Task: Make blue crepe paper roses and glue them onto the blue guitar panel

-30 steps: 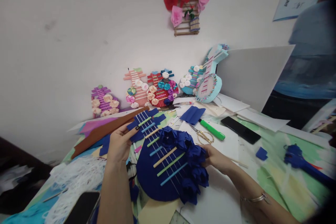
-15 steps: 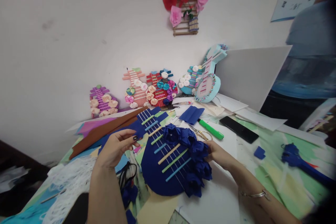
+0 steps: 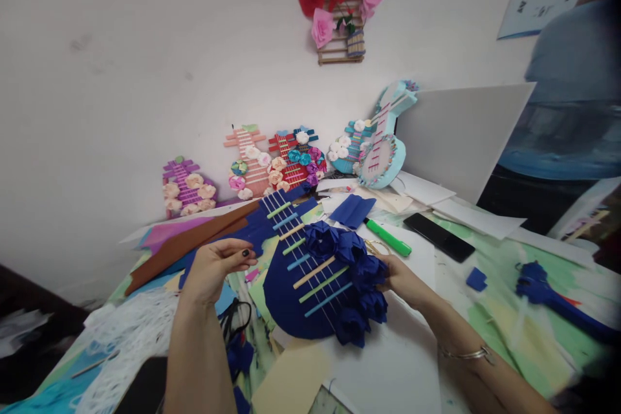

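A dark blue craft guitar (image 3: 286,297), strung with white threads and crossed by pastel sticks, is tilted in front of me. Several blue paper flowers (image 3: 352,249) run down its right side. My right hand (image 3: 395,278) grips that edge beside the flowers; its fingertips are partly hidden behind them. To the left of the neck, my left hand (image 3: 226,265) is apart from the guitar, with thumb and fingers pinched together. Whether anything small is between them, I cannot make out. Gold-handled scissors (image 3: 377,247) lie partly covered behind the flowers.
A green marker (image 3: 388,237), a black phone (image 3: 439,237) and a blue glue gun (image 3: 538,284) lie to the right. White lacy material (image 3: 130,336) is at left. Decorated craft guitars, including a light blue one (image 3: 388,155), lean against the wall.
My right hand has raised the guitar's lower end slightly, showing more of the yellowish paper beneath. My left hand's fingers have straightened and drawn closer together. The camera view has shifted a little.
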A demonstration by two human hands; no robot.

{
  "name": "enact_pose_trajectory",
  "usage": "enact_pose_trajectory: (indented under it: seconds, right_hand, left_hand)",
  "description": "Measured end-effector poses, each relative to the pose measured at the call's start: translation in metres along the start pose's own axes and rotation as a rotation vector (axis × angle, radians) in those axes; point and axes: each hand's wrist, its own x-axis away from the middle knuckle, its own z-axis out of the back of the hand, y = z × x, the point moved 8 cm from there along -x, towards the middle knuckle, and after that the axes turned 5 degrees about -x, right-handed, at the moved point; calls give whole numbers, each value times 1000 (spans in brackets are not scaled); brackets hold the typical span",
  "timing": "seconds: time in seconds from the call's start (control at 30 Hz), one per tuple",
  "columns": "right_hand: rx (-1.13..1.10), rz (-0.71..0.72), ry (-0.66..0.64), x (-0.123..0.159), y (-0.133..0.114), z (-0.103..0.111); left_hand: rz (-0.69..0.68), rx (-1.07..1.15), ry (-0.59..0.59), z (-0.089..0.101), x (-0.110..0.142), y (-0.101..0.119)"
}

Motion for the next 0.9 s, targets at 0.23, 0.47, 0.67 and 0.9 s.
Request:
enact_pose_trajectory:
  seconds: [0.23,0.47,0.67,0.9]
  right_hand:
    - [-83,50,151,-1,-3,7]
    - [-178,92,338,0,-3,13]
    - [-231,134,403,0,-2,20]
    - [-237,193,474,5,-13,32]
  left_hand:
    - [-115,46,177,22,-4,6]
    - [-143,-76,-44,-45,-10,0]
    - [-69,-45,-439,-110,10,-8]
    - [-23,-6,-333,-91,-7,-27]
